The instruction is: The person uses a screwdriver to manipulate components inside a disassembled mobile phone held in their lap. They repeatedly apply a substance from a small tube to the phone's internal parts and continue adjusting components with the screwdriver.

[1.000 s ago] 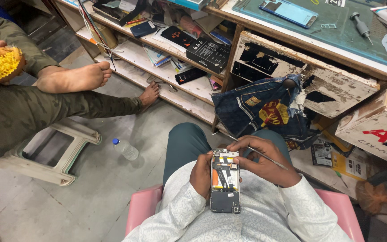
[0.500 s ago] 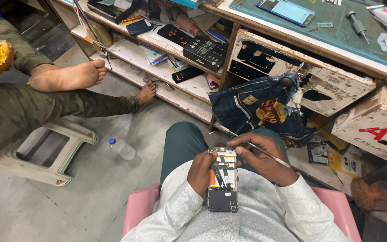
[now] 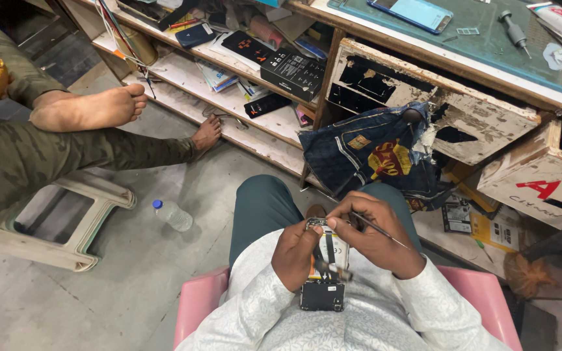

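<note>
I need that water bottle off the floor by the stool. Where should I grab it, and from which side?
Take the plastic bottle around its clear middle, coming from above. It lies on its side on the floor, blue cap toward the white stool, so the round body is free for a grip.

Right hand [image 3: 372, 234] now lower over the opened phone [image 3: 325, 270]

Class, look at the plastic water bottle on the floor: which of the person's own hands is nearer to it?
Left. The left hand grips the opened phone on the side facing the water bottle; the right hand holds a thin tool beyond the phone.
</note>
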